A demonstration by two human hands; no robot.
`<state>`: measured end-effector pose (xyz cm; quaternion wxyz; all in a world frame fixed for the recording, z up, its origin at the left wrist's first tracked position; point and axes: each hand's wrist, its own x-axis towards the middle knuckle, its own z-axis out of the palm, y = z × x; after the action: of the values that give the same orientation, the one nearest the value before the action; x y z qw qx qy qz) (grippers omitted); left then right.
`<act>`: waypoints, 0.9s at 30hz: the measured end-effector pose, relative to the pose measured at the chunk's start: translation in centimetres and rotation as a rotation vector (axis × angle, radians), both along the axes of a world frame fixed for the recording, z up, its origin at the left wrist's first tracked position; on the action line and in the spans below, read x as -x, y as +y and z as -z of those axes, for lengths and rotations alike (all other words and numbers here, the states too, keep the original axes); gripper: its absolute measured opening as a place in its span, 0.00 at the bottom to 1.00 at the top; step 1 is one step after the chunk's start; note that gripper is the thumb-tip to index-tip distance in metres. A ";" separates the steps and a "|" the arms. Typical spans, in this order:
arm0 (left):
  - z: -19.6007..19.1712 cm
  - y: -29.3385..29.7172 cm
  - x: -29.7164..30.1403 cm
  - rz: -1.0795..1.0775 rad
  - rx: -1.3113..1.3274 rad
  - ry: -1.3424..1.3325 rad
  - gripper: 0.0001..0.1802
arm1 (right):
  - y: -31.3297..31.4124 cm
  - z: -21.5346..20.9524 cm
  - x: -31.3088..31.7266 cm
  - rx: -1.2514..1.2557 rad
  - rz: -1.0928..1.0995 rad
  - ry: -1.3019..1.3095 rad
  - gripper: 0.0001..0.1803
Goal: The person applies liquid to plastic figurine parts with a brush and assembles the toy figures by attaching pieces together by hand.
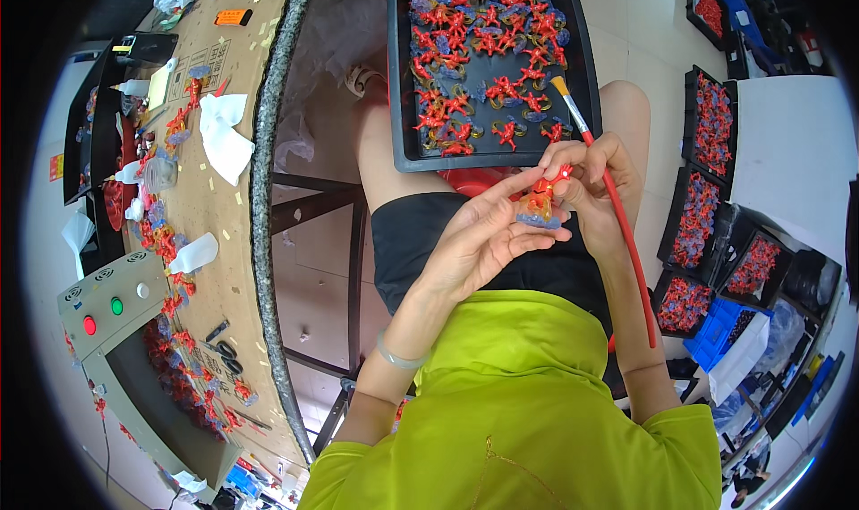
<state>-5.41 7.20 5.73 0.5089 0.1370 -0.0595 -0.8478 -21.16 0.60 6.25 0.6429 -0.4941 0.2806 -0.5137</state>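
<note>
Above my lap, my left hand holds a small red figurine with a translucent yellow and blue base, the base lying against its fingers. My right hand pinches the figurine's upper red part with thumb and fingertips. That same hand also keeps a paintbrush with a long red handle tucked between its fingers, its tan bristles pointing up and away from the figurine. Just beyond both hands, a black tray rests on my knees with many similar figurines in it.
To the left stands a workbench with a dark rough edge. On it lie white tissue, a squeeze bottle, scissors, more figurines and a grey machine with coloured buttons. Filled black trays and a blue crate stand at right.
</note>
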 end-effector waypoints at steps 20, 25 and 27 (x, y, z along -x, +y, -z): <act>-0.9 0.8 0.7 -0.374 0.127 -0.794 0.27 | 0.6 -4.3 1.8 0.318 -0.051 0.403 0.17; -0.8 1.1 1.0 -0.343 0.093 -0.899 0.24 | -0.2 -5.4 2.4 0.594 -0.013 0.735 0.14; -0.9 1.1 1.0 -0.352 0.112 -0.930 0.23 | -0.1 -5.5 1.7 0.552 -0.056 0.523 0.12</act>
<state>-6.39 8.28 6.65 0.5703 0.4811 -0.3014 -0.5937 -22.83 0.52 11.71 0.4063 -0.7704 0.2727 -0.4087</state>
